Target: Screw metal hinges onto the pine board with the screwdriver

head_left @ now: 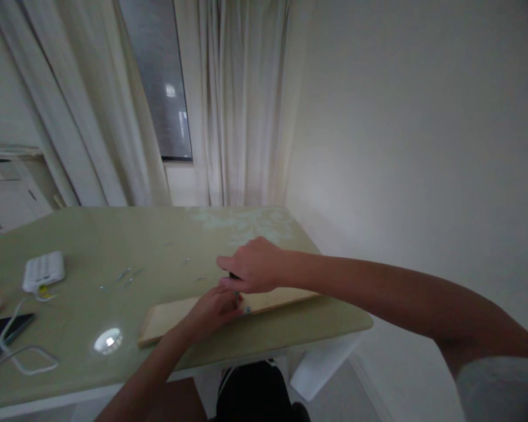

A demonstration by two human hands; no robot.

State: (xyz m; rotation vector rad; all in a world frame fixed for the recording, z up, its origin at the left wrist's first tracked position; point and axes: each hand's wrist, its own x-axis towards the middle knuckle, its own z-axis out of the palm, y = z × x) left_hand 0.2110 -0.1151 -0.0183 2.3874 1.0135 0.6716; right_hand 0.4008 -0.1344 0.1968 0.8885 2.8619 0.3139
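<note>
1. Dim room with pale curtains (229, 99) over a dark window (162, 76), and a greenish desk (114, 240) pushed up against them.
2. Wooden board (167, 319) lies flat along the desk's near edge, running toward the near right corner.
3. Left hand (213, 310) rests on the board about midway along it, fingers curled down; can't tell if it's pinching anything.
4. Right hand (253, 266) sits just behind the left one, closed around something small and dark at the board's far edge.
5. Few small screws (125, 276) scattered mid-desk, well apart from the board.
6. Over by the left edge: white power bank (44, 271), white cable (24, 351), dark phone (2, 334).
</note>
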